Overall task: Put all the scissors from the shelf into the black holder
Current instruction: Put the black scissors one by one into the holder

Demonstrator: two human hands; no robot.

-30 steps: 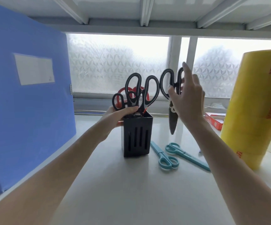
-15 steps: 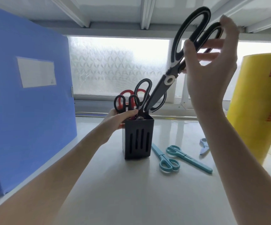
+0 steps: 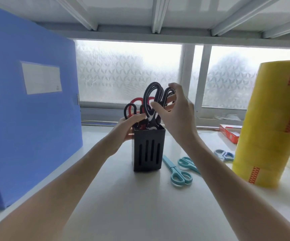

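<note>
The black slotted holder [image 3: 147, 150] stands mid-shelf with several scissors upright in it, red handles [image 3: 136, 101] at the back. My left hand [image 3: 127, 126] grips the holder's left rim. My right hand [image 3: 173, 113] pinches the handles of large black-and-white scissors [image 3: 151, 101], whose blades are down inside the holder. Two teal scissors [image 3: 180, 173] lie crossed on the shelf just right of the holder. A small light-blue pair [image 3: 224, 154] lies farther right beside the tape.
A big blue file box [image 3: 27, 110] fills the left side. A tall stack of yellow tape rolls [image 3: 269, 122] stands at the right, a red box [image 3: 229, 133] behind it. A shelf board runs low overhead; a frosted window lies behind.
My right hand has come down from high up, lowering the black-and-white scissors blades-first into the holder. My left hand stays on the holder.
</note>
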